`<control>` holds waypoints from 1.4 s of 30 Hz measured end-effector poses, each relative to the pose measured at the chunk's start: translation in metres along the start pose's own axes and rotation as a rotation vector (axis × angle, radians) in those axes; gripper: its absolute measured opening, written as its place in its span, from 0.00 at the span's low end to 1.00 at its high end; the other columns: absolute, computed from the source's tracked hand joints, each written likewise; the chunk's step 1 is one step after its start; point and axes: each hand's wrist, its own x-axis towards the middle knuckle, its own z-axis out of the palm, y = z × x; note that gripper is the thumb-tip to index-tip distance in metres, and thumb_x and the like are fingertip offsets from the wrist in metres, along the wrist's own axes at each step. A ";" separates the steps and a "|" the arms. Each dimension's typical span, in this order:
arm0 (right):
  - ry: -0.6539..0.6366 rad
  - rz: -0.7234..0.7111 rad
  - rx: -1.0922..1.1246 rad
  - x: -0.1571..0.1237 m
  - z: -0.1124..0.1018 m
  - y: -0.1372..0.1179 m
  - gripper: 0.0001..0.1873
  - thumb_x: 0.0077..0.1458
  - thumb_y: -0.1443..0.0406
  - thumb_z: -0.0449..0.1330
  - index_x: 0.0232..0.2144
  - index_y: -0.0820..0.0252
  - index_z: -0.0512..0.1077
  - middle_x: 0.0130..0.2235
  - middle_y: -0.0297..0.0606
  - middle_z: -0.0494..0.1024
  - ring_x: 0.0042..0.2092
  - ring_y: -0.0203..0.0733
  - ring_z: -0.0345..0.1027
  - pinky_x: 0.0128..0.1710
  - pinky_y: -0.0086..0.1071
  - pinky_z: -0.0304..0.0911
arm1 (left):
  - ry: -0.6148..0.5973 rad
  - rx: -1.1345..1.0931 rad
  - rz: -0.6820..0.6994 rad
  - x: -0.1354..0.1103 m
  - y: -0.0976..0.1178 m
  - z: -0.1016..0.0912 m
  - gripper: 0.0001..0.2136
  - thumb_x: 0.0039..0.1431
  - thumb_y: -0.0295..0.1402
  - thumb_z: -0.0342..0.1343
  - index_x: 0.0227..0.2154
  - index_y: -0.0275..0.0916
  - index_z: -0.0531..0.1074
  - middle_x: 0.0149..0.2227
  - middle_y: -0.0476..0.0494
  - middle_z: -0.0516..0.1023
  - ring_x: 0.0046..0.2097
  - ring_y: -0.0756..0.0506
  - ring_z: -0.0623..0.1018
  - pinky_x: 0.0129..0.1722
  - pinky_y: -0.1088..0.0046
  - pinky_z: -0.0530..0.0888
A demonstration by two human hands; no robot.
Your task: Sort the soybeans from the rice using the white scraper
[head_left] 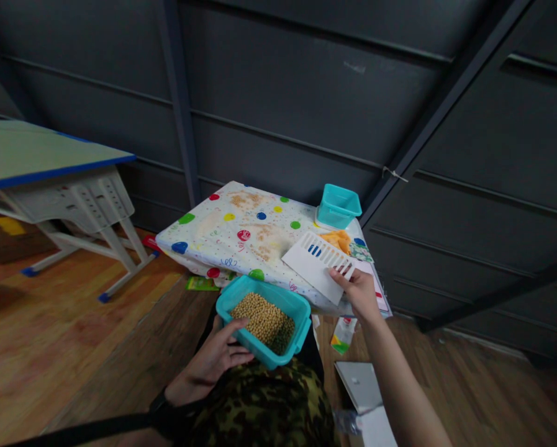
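My left hand grips the near left side of a teal plastic tub held over my lap, thumb over the rim. Inside lie many tan soybeans, with some green beans at the near right end. Between the fingers and thumb of my right hand is a white slotted card, pinched at its right end. The card is tilted above the right part of the table, its row of slots along the far edge. Part of the card is hidden by my thumb.
The table wears a balloon-print cover with scattered tan grains. A second teal tub and an orange cloth sit at its right. A desk stands left. A laptop-like silver slab lies low on the right.
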 end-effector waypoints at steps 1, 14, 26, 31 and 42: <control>-0.012 -0.009 0.003 -0.003 0.004 -0.003 0.27 0.45 0.41 0.77 0.28 0.58 0.85 0.32 0.44 0.87 0.32 0.49 0.74 0.33 0.39 0.67 | 0.006 0.003 -0.003 0.001 0.000 0.000 0.40 0.50 0.48 0.75 0.59 0.43 0.59 0.41 0.37 0.84 0.39 0.34 0.87 0.50 0.50 0.84; -0.022 -0.041 -0.069 -0.003 0.009 -0.012 0.27 0.46 0.42 0.75 0.28 0.61 0.85 0.30 0.44 0.86 0.30 0.47 0.72 0.31 0.37 0.65 | -0.001 0.008 -0.042 0.000 0.001 -0.007 0.51 0.42 0.49 0.78 0.65 0.41 0.58 0.47 0.34 0.81 0.43 0.33 0.87 0.52 0.51 0.83; 0.009 -0.030 -0.038 0.015 0.012 -0.005 0.28 0.43 0.41 0.76 0.27 0.60 0.85 0.31 0.47 0.87 0.31 0.50 0.76 0.31 0.39 0.67 | -0.007 -0.008 -0.039 -0.003 0.006 -0.004 0.56 0.36 0.51 0.81 0.65 0.39 0.58 0.48 0.30 0.84 0.43 0.32 0.87 0.51 0.52 0.83; -0.040 -0.057 -0.019 0.010 0.022 -0.009 0.27 0.45 0.42 0.76 0.31 0.60 0.86 0.35 0.47 0.89 0.34 0.53 0.79 0.34 0.39 0.70 | -0.008 -0.003 -0.035 0.000 0.005 -0.007 0.48 0.42 0.49 0.78 0.63 0.40 0.60 0.46 0.33 0.84 0.40 0.33 0.87 0.49 0.52 0.84; -0.003 -0.093 0.019 0.023 0.032 -0.010 0.26 0.47 0.43 0.76 0.34 0.59 0.87 0.38 0.48 0.90 0.38 0.56 0.81 0.39 0.44 0.74 | 0.142 -0.022 -0.076 -0.006 0.023 -0.008 0.29 0.66 0.36 0.62 0.66 0.36 0.59 0.42 0.35 0.78 0.37 0.36 0.86 0.44 0.55 0.86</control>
